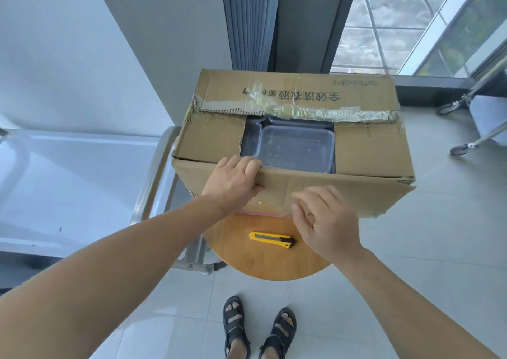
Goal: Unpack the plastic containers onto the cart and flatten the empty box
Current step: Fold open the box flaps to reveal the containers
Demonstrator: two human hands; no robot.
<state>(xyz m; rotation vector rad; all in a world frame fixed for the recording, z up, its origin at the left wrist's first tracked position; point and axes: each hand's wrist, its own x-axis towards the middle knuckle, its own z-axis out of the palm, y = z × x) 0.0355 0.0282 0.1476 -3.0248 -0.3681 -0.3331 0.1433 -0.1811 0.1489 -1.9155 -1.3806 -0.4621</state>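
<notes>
A brown cardboard box (365, 150) stands on a round wooden stool, its top flaps folded outward. Clear plastic containers (297, 147) with lids fill the opening. My left hand (236, 183) grips the near flap at its fold, fingers curled over the edge into the box. My right hand (325, 218) hovers in front of the near flap's lower edge with loosely bent fingers, holding nothing. The steel cart (68, 172) stands to the left, its flat top level with the box's left side.
A yellow utility knife (273, 239) lies on the wooden stool (260, 260) below the box. The cart's handle rail (156, 172) runs right beside the box. Another wheeled frame (472, 111) stands at the right by the window. My sandalled feet are on the tiled floor.
</notes>
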